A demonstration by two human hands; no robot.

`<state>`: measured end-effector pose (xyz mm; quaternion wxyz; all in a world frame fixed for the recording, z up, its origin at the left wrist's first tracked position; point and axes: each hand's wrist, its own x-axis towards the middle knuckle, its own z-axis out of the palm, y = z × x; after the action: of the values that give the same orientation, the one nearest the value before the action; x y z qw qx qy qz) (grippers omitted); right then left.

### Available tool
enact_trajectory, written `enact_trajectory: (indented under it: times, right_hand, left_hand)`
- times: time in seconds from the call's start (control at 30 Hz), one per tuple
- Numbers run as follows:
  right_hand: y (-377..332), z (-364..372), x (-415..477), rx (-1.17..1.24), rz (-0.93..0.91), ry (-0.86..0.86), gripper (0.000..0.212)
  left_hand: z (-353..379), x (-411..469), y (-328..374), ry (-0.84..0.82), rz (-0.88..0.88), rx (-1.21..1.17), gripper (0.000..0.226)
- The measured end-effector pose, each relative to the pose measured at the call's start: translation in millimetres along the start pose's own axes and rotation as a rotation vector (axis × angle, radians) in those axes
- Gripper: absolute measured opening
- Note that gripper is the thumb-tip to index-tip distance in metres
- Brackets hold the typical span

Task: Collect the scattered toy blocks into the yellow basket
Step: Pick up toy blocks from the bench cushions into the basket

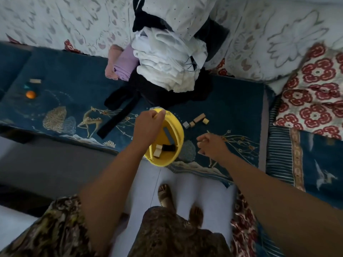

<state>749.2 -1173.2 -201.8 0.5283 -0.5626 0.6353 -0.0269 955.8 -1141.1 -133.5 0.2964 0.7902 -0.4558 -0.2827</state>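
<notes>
The yellow basket (162,161) hangs tilted over the front edge of the blue sofa cover, and my left hand (148,125) is shut on its handle at the far rim. Inside lie a grey-blue bar (168,135), a black block (169,147) and a pale wooden block (157,151). My right hand (211,145) hovers just right of the basket, fingers curled, with nothing visible in it. Beyond it, several small blocks (196,121) lie scattered on the cover. Far left lie a wooden block (35,81), a teal piece (26,86) and an orange ball (30,94).
A heap of white, black and purple clothes (167,71) sits behind the basket, with a black strap (118,117) trailing toward my left hand. A red-patterned cushion (315,101) lies at the right. My bare feet (165,195) stand on the pale floor below.
</notes>
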Motion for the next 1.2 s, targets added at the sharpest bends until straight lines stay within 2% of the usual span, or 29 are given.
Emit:
enact_trajectory:
  times: [0.2,0.4,0.6,0.77,0.9,1.0,1.1,1.2]
  right_hand:
    - [-20,22,80,-0.165,-0.014,-0.012,0.029]
    - [-3,49,153,-0.368,-0.059,-0.067,0.042]
    - [32,80,221,-0.541,-0.129,-0.124,0.043]
    - [50,110,262,-0.686,-0.188,-0.151,0.05]
    - [65,125,276,-0.805,-0.261,-0.218,0.042]
    - [67,120,279,-0.779,-0.302,-0.169,0.027]
    - [61,107,278,-0.718,-0.38,-0.004,0.016]
    - [56,93,280,-0.558,-0.316,0.207,0.027]
  left_hand:
    - [20,79,-30,0.009,0.033,0.048,0.045]
    - [65,126,-79,0.061,0.002,0.039,0.051]
    - [123,160,-104,0.029,-0.014,-0.028,0.048]
    - [167,189,-115,0.067,-0.049,-0.036,0.048]
    - [183,206,-122,0.101,-0.071,-0.053,0.046]
    - [189,209,-124,0.125,-0.056,-0.082,0.047]
    - [190,208,-125,0.149,-0.046,-0.106,0.046]
    - [190,206,-125,0.163,-0.056,-0.134,0.046]
